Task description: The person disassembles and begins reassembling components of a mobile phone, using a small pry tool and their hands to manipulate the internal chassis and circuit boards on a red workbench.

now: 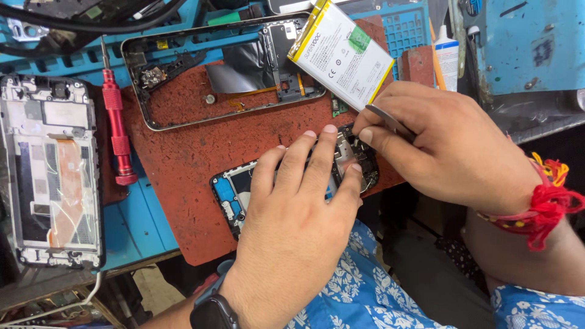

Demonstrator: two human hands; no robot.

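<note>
My left hand [292,207] lies flat on an opened phone [234,189] with a blue-edged frame, pressing it onto a worn red mat [183,152]. The fingers reach its exposed circuit board [350,149] near the top end. My right hand [445,146] pinches metal tweezers [387,119] between thumb and fingers, tips pointing toward that board. A red thread band wraps my right wrist and a dark watch sits on the left.
An empty phone frame [183,73] lies at the mat's far side, with a white battery [341,52] leaning on it. A red screwdriver [114,116] rests left of the mat. Another stripped phone chassis [52,170] lies at far left. A white glue bottle [448,55] stands behind.
</note>
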